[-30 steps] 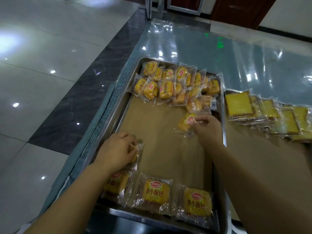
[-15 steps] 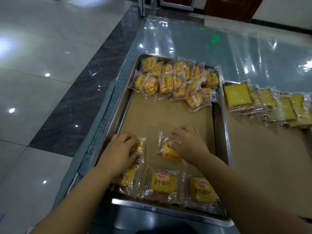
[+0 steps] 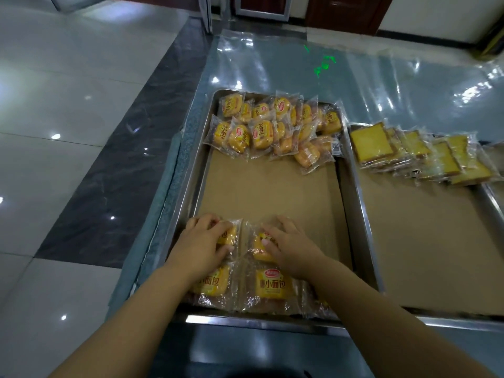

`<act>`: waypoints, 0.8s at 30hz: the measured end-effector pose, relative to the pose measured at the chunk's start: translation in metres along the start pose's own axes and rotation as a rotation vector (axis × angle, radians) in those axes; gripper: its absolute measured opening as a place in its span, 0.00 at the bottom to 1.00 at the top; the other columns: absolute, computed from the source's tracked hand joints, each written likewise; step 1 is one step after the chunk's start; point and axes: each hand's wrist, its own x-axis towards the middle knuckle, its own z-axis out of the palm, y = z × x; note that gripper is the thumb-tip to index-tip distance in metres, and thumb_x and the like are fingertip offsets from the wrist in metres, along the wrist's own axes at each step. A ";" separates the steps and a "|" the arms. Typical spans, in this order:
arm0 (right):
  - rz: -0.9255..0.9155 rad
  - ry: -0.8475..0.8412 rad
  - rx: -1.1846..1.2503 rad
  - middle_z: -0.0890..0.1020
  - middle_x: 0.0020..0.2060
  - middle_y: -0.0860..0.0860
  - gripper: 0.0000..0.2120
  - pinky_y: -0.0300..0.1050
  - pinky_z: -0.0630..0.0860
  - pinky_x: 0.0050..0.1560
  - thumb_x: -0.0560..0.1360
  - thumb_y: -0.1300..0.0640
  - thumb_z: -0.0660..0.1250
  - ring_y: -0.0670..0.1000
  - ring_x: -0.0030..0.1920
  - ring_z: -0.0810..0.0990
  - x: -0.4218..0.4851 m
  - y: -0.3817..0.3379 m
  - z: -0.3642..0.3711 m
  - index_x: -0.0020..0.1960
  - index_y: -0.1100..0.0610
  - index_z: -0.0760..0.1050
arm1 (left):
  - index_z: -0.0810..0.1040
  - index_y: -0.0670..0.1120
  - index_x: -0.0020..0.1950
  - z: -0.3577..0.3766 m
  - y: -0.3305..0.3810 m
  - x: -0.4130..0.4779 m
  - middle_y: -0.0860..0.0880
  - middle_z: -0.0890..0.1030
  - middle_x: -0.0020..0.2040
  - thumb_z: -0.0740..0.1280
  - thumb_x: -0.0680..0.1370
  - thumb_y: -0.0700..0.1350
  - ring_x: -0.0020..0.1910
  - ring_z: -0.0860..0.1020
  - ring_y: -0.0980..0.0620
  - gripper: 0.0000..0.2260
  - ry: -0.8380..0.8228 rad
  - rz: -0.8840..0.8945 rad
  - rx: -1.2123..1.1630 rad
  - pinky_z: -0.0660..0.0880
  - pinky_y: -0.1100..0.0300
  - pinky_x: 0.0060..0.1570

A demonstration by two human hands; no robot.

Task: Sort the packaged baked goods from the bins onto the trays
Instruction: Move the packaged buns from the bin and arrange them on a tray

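A steel tray [image 3: 198, 173] lined with brown paper holds a pile of small yellow bun packets [image 3: 272, 129] at its far end and a row of bun packets [image 3: 270, 286] along its near edge. My left hand [image 3: 201, 242] grips one bun packet [image 3: 229, 236] just beyond the near row, fingers curled over its top and thumb at its lower edge. Beside it, my right hand [image 3: 290, 245] presses spread fingers and thumb onto another bun packet [image 3: 258, 248] lying flat on the paper.
A second paper-lined tray [image 3: 359, 197] sits to the right with overlapping packets of sliced cake [image 3: 417, 154] at its far end. Clear plastic sheeting [image 3: 381, 85] covers the table behind. The table's left edge drops to a tiled floor [image 3: 68, 159].
My right hand carried a bun packet from the far pile down to the near part of the tray and laid it beside the left hand's packet. The left hand stayed on its packet.
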 end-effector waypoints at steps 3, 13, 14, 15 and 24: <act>0.009 0.036 -0.003 0.51 0.76 0.53 0.24 0.55 0.51 0.72 0.79 0.44 0.53 0.58 0.75 0.47 -0.001 0.000 -0.003 0.74 0.45 0.56 | 0.67 0.56 0.69 -0.007 -0.004 0.002 0.54 0.66 0.66 0.66 0.74 0.55 0.65 0.60 0.51 0.23 0.000 0.018 0.000 0.63 0.55 0.63; 0.012 0.374 0.097 0.75 0.60 0.49 0.17 0.46 0.72 0.53 0.76 0.49 0.63 0.51 0.57 0.74 0.012 0.023 -0.055 0.63 0.52 0.72 | 0.74 0.53 0.63 -0.032 0.014 0.050 0.54 0.75 0.61 0.65 0.76 0.55 0.57 0.73 0.54 0.17 0.024 0.020 -0.065 0.73 0.55 0.55; 0.018 0.397 0.101 0.77 0.58 0.49 0.16 0.46 0.73 0.51 0.76 0.49 0.64 0.52 0.55 0.75 0.018 0.027 -0.062 0.62 0.52 0.73 | 0.74 0.53 0.63 -0.034 0.018 0.059 0.54 0.75 0.60 0.65 0.76 0.55 0.55 0.74 0.54 0.17 0.026 0.003 -0.089 0.74 0.55 0.54; 0.024 0.419 0.106 0.78 0.57 0.50 0.16 0.46 0.73 0.50 0.76 0.49 0.64 0.52 0.54 0.76 0.024 0.032 -0.070 0.62 0.53 0.73 | 0.74 0.53 0.62 -0.035 0.021 0.069 0.54 0.76 0.59 0.65 0.76 0.55 0.54 0.75 0.55 0.16 0.037 -0.015 -0.113 0.75 0.54 0.53; 0.106 0.554 0.170 0.76 0.40 0.45 0.10 0.42 0.68 0.36 0.75 0.49 0.65 0.48 0.41 0.76 0.101 0.054 -0.123 0.53 0.52 0.72 | 0.69 0.53 0.66 -0.041 0.047 0.173 0.51 0.73 0.63 0.66 0.75 0.51 0.59 0.71 0.52 0.20 0.137 0.039 -0.037 0.70 0.58 0.56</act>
